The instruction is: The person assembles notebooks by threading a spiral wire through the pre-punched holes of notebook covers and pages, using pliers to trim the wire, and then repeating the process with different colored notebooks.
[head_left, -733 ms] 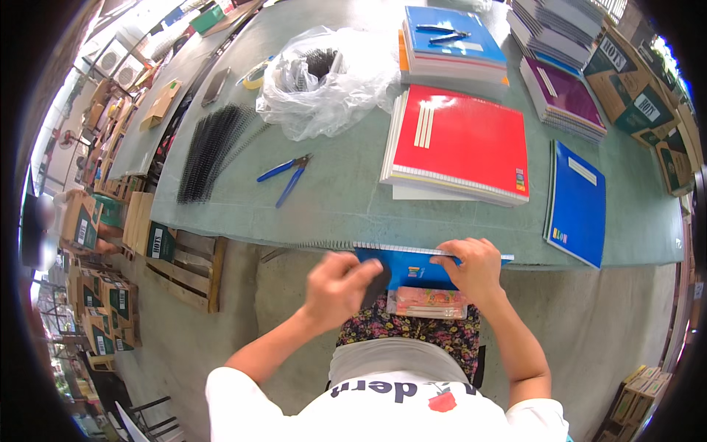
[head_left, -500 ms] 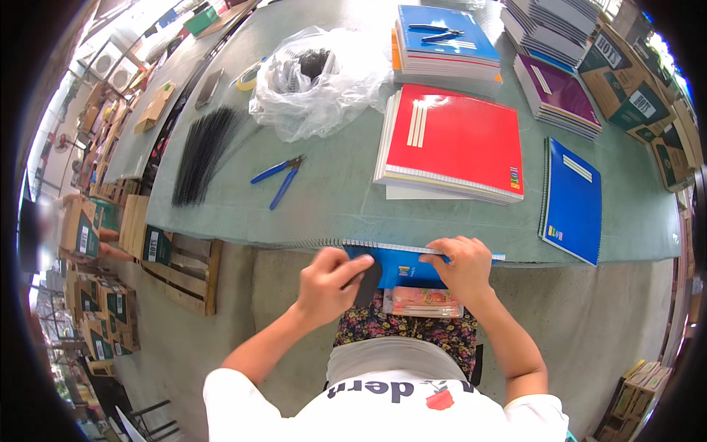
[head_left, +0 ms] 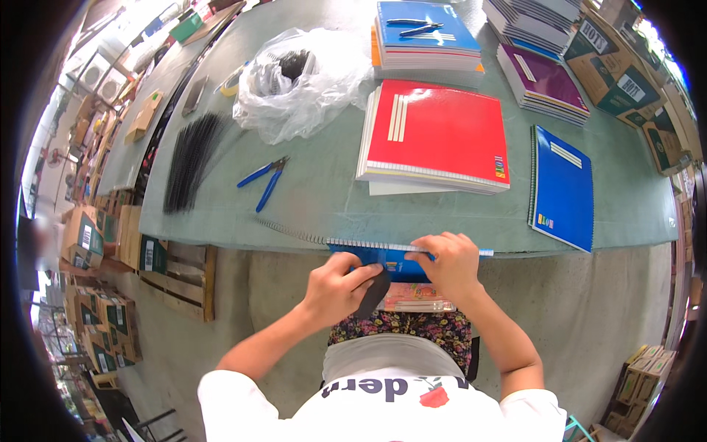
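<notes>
At the table's near edge lies a blue notebook [head_left: 412,272], partly hidden by my hands. A thin dark wire coil [head_left: 291,230] runs along its far edge and trails left over the tabletop. My right hand [head_left: 451,267] is closed in a pinch on the notebook's punched edge, near its right end. My left hand [head_left: 337,291] is closed on a dark, flat, limp piece [head_left: 374,295] whose kind I cannot make out; it hangs over the notebook's left part. A small pink printed packet [head_left: 416,297] shows below the notebook, above my lap.
Blue-handled cutters [head_left: 265,180], a bundle of black coils [head_left: 193,166] and a clear plastic bag [head_left: 294,110] lie left on the table. Right of them stand stacks of red [head_left: 445,132], blue [head_left: 434,29] and purple [head_left: 537,77] notebooks. A blue spiral notebook [head_left: 563,188] lies at the right.
The view has shifted slightly right. The dark piece in my left hand has swung and tilted. The coil's free left end now curves farther onto the table. My right hand keeps its pinch.
</notes>
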